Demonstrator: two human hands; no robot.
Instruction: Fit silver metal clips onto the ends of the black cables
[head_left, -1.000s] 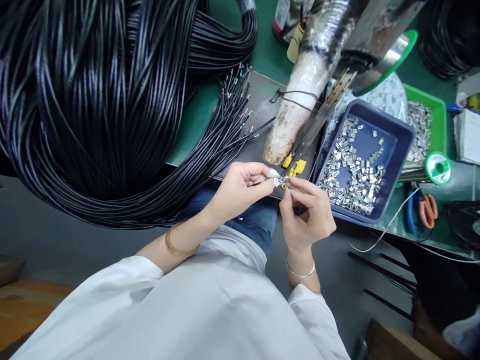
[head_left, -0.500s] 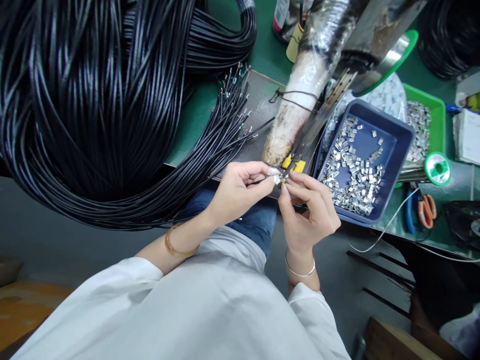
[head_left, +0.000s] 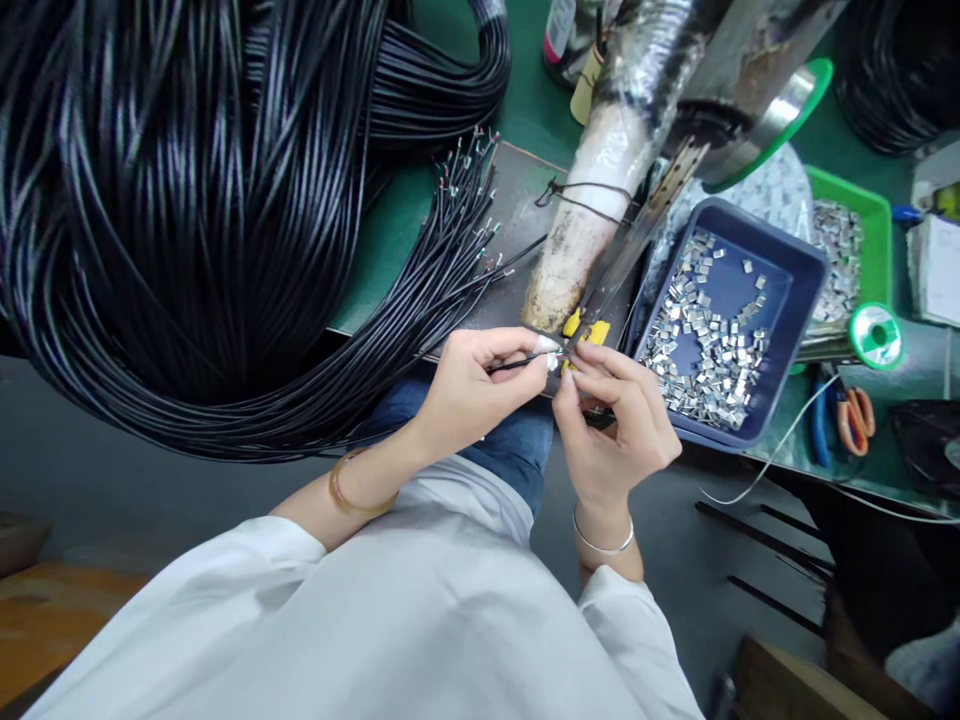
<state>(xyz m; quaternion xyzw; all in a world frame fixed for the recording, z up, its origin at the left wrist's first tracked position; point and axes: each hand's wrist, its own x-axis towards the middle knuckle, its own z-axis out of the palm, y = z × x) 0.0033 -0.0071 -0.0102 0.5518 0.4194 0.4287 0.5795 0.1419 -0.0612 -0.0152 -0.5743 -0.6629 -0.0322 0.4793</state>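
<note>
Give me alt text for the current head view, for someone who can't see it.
A person's left hand pinches a black cable beside the right hand at a green workbench, between a large cable bundle and a blue tray of metal pieces.

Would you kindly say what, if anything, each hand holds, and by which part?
The left hand holds a black cable near its end; I cannot tell whether the right hand holds anything.

On our bench [head_left: 772, 400]: big cable bundle [head_left: 195, 200] at left, its loose ends [head_left: 472, 200] lying partly over the flat board [head_left: 517, 190]. Wrapped tube [head_left: 592, 200] slants above the board, right of those ends. Next right, bin [head_left: 795, 300] with metal pieces [head_left: 705, 370] in it; tray [head_left: 877, 230] behind, further right. Pliers [head_left: 840, 415] right of the bin, below the small spool [head_left: 875, 336].
</note>
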